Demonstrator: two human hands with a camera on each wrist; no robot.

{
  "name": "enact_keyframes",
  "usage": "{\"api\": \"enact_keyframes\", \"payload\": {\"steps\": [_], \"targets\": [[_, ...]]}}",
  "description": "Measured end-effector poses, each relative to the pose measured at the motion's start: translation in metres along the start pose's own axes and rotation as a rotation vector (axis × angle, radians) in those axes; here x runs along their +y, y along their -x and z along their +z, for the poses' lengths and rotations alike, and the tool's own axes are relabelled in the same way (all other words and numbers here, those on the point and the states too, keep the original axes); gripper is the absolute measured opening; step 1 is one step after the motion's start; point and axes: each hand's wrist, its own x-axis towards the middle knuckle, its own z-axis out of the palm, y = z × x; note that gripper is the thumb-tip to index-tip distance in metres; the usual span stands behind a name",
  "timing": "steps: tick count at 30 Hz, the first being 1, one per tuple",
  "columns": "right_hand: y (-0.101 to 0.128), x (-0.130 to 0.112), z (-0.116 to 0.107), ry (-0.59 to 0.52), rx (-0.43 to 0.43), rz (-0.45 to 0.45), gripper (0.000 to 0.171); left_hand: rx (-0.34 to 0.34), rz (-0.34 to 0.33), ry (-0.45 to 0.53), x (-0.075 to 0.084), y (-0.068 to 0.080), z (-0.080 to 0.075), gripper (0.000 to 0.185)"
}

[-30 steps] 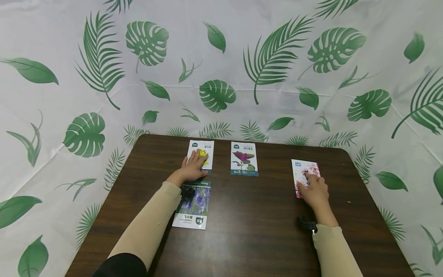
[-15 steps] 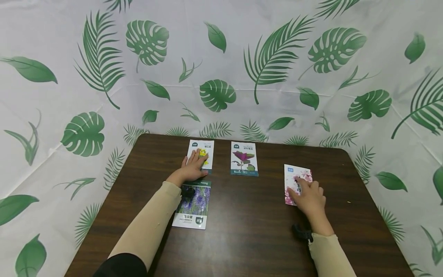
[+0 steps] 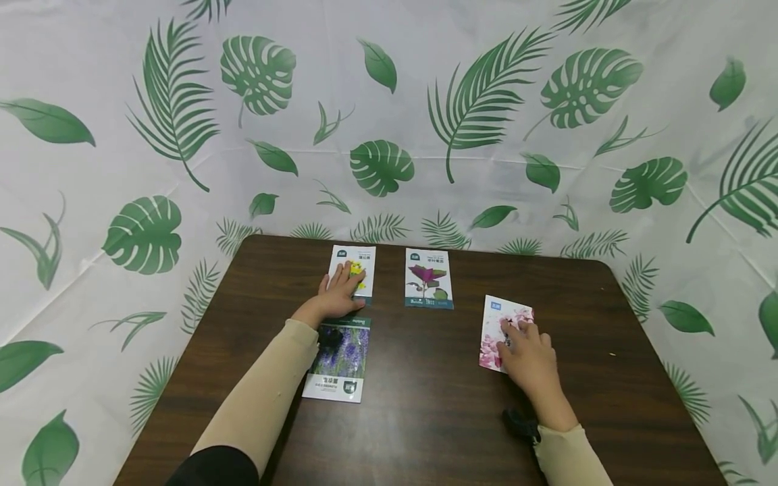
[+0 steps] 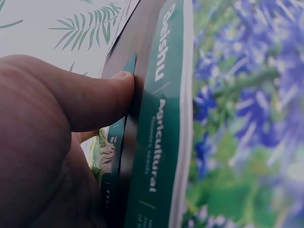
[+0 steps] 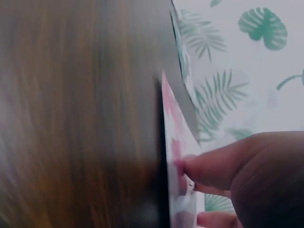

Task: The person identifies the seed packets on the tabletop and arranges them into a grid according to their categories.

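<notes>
Counting four seed packets, two hands seemingly resting flat on two.

This looks like a staged recording booth rather than a lived-in room. A white cloth printed with green palm and monstera leaves hangs as a backdrop on three sides, closing in a dark wood-grain table where a few seed packets lie.
</notes>
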Motion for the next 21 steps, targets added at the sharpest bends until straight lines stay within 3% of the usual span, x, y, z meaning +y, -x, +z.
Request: {"api": "enact_keyframes", "payload": {"steps": [7, 13, 21], "targets": [[0.008, -0.018, 0.002, -0.037, 0.028, -0.053, 0.054, -0.002, 0.01, 0.01, 0.001, 0.004, -0.003, 0.081], [0.01, -0.025, 0.007, -0.155, -0.027, -0.118, 0.053, 0.003, 0.0, -0.014, -0.002, 0.005, -0.002, 0.081], [0.015, -0.035, 0.011, -0.081, -0.085, -0.187, 0.052, -0.003, 0.016, -0.014, 0.0, 0.003, -0.002, 0.082]]}}
